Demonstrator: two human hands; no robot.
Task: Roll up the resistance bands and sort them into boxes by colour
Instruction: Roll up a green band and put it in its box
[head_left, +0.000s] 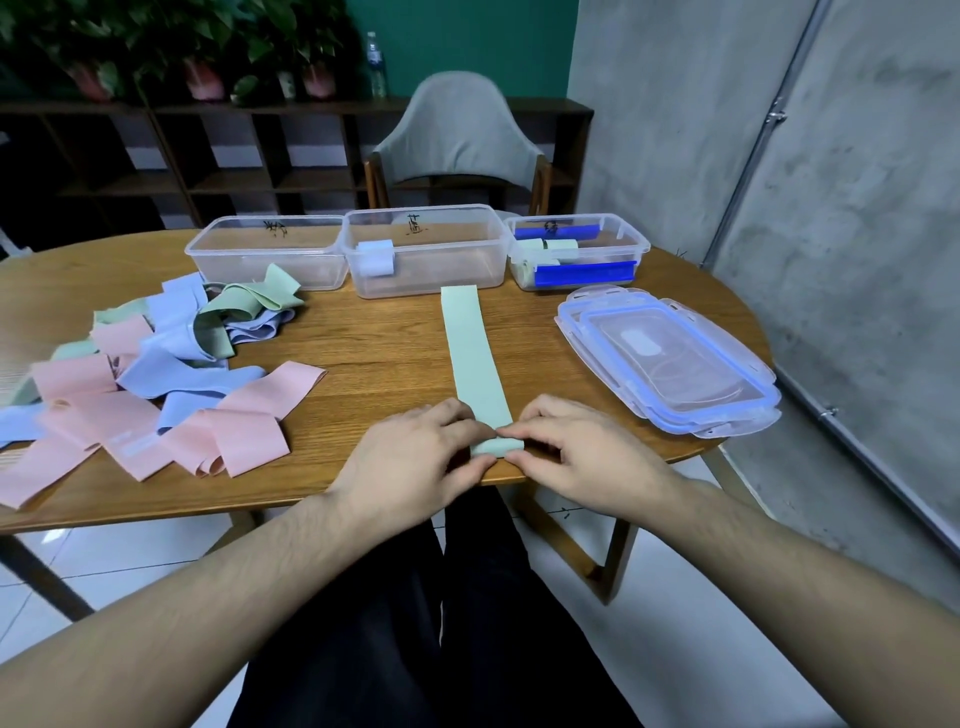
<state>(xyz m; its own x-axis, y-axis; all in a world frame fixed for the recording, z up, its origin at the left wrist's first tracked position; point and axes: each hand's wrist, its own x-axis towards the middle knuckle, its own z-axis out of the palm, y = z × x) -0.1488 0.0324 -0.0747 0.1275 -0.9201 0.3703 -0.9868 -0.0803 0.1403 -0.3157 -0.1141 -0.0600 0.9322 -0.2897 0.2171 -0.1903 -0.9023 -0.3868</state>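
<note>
While flat on table (363, 343) | green band (475, 353) near end pinched between both hands (498, 447)

I'm seeing a wooden desk (379, 338) showing smooth grained varnish, a matt, stretchy-looking green band (475, 353), clear glossy plastic boxes (423, 260) and lids (670, 358), and a chair (457, 130) looking cloth-covered.
</note>
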